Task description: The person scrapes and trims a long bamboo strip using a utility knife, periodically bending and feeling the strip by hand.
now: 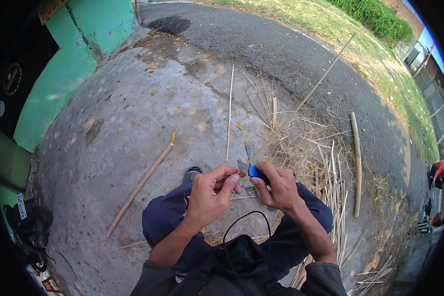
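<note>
My right hand (pixel 280 186) is closed around the blue handle of a utility knife (pixel 255 172). A short grey blade points from the knife toward my left hand (pixel 213 193). The left thumb and fingers are pinched together just beside the blade, on the end of a thin bamboo strip. A long, pale bamboo strip (pixel 325 75) slants from close to my hands up to the far right, over the road. Whether it is the same strip that my left fingers pinch, I cannot tell. Both hands are held between my bent knees, above the concrete.
Split bamboo strips (pixel 336 190) and a heap of shavings (pixel 301 143) lie to my right, beside a thick bamboo pole (pixel 355 165). A bamboo stick (pixel 142 190) lies left, a thin one (pixel 230 113) ahead. A green wall (pixel 59 93) and a motorcycle part (pixel 29 222) stand at left.
</note>
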`<control>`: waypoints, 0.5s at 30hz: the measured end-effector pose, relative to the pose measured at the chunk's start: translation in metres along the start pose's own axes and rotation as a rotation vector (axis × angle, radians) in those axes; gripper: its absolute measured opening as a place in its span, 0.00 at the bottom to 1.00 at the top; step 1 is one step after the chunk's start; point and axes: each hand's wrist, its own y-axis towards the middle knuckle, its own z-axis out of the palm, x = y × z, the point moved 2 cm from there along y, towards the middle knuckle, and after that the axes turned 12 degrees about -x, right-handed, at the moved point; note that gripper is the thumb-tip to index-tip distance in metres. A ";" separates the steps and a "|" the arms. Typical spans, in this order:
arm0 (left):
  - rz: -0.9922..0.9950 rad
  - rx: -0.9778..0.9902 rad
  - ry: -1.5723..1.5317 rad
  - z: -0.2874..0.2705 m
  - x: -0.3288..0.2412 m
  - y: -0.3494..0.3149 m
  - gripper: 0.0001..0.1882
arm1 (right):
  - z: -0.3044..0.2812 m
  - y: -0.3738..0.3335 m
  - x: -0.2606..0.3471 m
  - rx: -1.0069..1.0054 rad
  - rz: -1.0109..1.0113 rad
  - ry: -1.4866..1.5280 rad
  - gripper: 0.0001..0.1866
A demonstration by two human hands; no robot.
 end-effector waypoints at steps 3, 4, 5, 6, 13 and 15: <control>-0.027 0.025 -0.009 0.000 0.001 0.001 0.10 | -0.001 0.000 -0.001 0.012 -0.004 0.012 0.14; -0.027 0.025 -0.009 0.000 0.000 0.001 0.10 | -0.001 0.001 -0.001 0.014 -0.003 0.014 0.14; -0.035 0.023 -0.009 0.000 0.000 0.001 0.09 | -0.001 0.001 -0.002 0.016 -0.002 0.016 0.13; -0.043 0.022 -0.010 0.000 0.000 0.001 0.09 | 0.000 0.000 -0.002 0.016 -0.002 0.016 0.13; -0.039 0.008 0.012 0.002 0.001 0.001 0.09 | 0.002 0.000 0.000 -0.006 -0.026 -0.016 0.13; -0.022 0.011 0.017 0.001 0.001 0.000 0.09 | 0.003 0.000 0.000 -0.014 -0.034 -0.022 0.13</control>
